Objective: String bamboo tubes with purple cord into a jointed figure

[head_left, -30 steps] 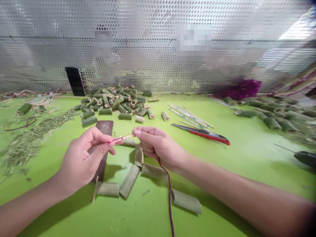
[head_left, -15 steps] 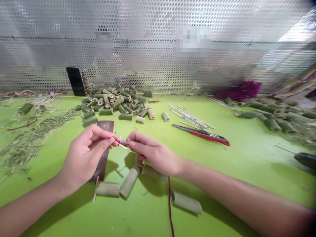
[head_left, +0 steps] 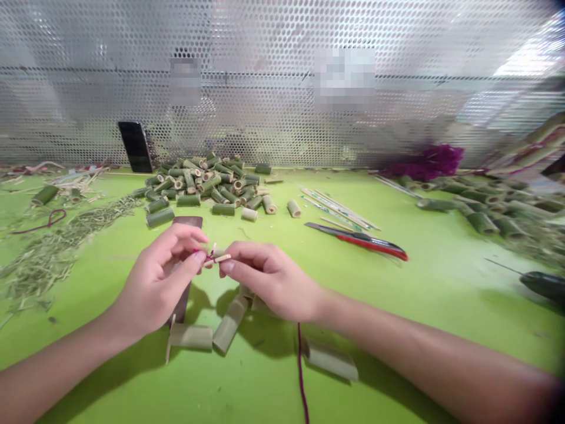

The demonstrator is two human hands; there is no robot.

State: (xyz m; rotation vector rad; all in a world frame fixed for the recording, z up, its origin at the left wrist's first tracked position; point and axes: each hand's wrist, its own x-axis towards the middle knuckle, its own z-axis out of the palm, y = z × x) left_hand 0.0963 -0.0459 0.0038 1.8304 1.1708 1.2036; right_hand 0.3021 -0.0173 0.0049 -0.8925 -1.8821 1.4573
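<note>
Cord (head_left: 301,372) is being pinched by the left hand (head_left: 154,282). The stick (head_left: 224,258), earlier free-ended, is being gripped by the right hand (head_left: 282,282).

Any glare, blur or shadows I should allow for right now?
Head view, upper right: glare whitens the perforated screen; head view, centre: soft shadows on the table below the left hand and right hand; head view, far right: bamboo pieces look smeared and stretched.
</note>
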